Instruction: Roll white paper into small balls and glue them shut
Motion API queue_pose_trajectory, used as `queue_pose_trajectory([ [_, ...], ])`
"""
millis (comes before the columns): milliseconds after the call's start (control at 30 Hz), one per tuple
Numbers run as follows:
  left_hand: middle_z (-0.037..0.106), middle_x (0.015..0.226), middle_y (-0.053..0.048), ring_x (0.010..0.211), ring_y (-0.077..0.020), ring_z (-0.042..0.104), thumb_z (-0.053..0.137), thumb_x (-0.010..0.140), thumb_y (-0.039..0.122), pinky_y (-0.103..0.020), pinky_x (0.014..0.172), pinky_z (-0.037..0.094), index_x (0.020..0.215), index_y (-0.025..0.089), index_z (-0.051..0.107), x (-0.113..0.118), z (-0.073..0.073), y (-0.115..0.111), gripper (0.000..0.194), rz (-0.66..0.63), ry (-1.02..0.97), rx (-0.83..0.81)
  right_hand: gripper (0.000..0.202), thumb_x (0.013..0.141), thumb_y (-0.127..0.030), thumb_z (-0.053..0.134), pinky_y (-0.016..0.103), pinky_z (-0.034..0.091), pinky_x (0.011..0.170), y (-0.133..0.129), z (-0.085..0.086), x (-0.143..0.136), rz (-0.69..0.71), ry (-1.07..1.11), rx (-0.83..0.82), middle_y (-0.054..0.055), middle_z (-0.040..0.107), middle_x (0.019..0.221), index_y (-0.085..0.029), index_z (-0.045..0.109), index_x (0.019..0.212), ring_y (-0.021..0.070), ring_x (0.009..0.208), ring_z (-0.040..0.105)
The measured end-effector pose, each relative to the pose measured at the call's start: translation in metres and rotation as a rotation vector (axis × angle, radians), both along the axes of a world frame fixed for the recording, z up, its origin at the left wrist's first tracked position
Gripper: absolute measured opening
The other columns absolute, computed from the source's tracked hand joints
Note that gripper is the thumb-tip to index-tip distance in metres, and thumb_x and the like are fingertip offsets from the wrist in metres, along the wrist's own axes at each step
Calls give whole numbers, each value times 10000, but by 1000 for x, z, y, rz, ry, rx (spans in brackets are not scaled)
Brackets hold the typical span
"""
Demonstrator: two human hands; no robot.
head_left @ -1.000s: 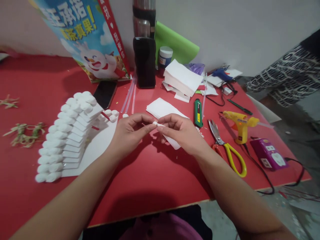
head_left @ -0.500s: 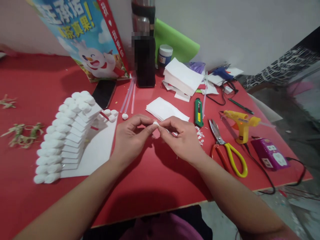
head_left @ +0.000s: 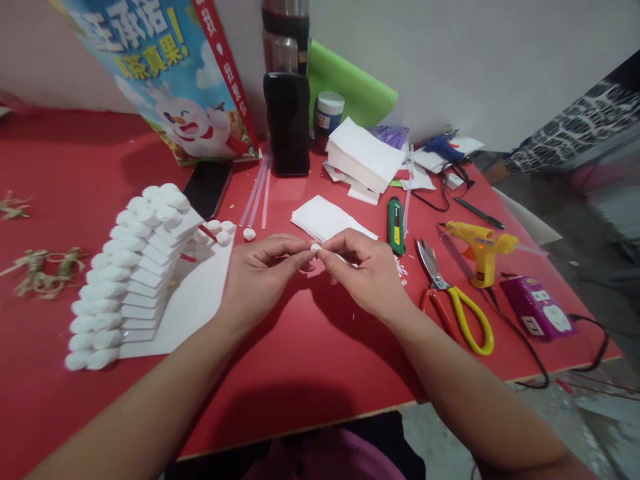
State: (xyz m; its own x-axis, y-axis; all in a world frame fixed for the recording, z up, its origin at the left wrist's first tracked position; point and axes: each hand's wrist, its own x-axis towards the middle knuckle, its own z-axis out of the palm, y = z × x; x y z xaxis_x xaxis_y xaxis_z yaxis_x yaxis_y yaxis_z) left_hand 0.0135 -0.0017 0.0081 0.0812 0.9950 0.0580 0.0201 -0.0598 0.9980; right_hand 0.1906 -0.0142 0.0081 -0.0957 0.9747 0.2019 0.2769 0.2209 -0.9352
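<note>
My left hand (head_left: pixel 260 273) and my right hand (head_left: pixel 363 270) meet over the red table, pinching a small white paper piece (head_left: pixel 315 247) between thumbs and fingertips. Behind them lies a stack of white paper (head_left: pixel 333 220). Left of my left hand stands a stepped white paper structure (head_left: pixel 145 293), with many rounded white pieces along its outer edge, on a white base sheet. A single white ball (head_left: pixel 249 234) rests near the pink and purple sticks (head_left: pixel 257 190).
Right side: green cutter (head_left: pixel 395 225), scissors (head_left: pixel 450 293) with red and yellow handles, yellow glue gun (head_left: pixel 483 250), purple power box (head_left: pixel 537 308) with cords. Behind: upright phone (head_left: pixel 288 123), jar (head_left: pixel 329 113), printed bag (head_left: pixel 170 80). A patterned sleeve (head_left: pixel 580 120) reaches in at right.
My fingers have shifted slightly around the white piece. The patterned sleeve at the far right has moved, and a hand beside the table now shows more.
</note>
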Motion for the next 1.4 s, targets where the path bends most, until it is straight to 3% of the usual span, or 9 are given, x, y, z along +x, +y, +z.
queue_pose_trajectory([
  [267,806,882,-15,817,-187,746,808,846,235,-308,794,614,868,219,804,1,0,-5,26,58,182,99,192,925,-336,720,269,402,561,2,-5,-3,-85,-54,-102,-9,675,678,-207,662,794,128,603,571],
  [500,798,891,-6,825,-156,743,733,881,134,-261,777,598,885,200,767,3,-9,-6,74,96,361,413,205,935,-321,698,255,418,573,-6,-2,-12,-108,-59,-7,-19,677,686,-203,638,779,109,591,555],
  [700,831,1011,-65,933,-182,768,694,942,106,-291,863,601,987,179,807,3,-16,-7,142,110,446,667,183,972,-341,692,256,489,587,-4,-4,-6,-59,86,-67,-8,709,693,-192,704,866,124,606,644],
  [800,835,997,-51,922,-171,772,696,946,102,-275,859,596,972,191,818,1,-14,-5,153,59,354,585,194,977,-365,709,262,507,589,-1,-2,0,-8,71,-67,-12,709,664,-191,713,892,135,600,668],
  [933,795,801,-3,726,-153,738,814,862,170,-243,685,578,814,207,802,-8,-7,4,62,-73,133,252,168,986,-319,717,248,522,605,3,4,9,127,11,-28,-5,741,730,-185,716,883,127,629,704],
  [1000,798,803,-13,740,-166,737,844,837,201,-251,687,576,835,214,824,-12,-5,10,24,-155,95,161,135,994,-272,703,250,547,642,4,6,12,178,-4,-18,5,760,783,-179,721,898,130,669,729],
  [1133,837,951,-44,856,-193,768,805,891,244,-283,774,597,934,249,872,-16,-7,14,81,-244,89,188,116,1001,-247,683,266,573,679,4,5,11,185,5,-24,15,766,827,-172,729,925,134,694,739],
  [1267,848,949,-33,855,-202,783,791,904,250,-298,793,610,939,265,875,-15,-8,11,93,-198,145,234,123,967,-275,722,269,572,662,5,2,9,125,37,-86,13,767,815,-172,730,901,135,670,735],
  [1400,842,880,-33,790,-198,781,799,897,283,-289,739,614,930,233,855,-13,-4,6,82,-164,187,167,139,956,-303,727,287,567,661,5,1,10,81,30,-128,11,769,797,-185,708,884,155,680,743],
])
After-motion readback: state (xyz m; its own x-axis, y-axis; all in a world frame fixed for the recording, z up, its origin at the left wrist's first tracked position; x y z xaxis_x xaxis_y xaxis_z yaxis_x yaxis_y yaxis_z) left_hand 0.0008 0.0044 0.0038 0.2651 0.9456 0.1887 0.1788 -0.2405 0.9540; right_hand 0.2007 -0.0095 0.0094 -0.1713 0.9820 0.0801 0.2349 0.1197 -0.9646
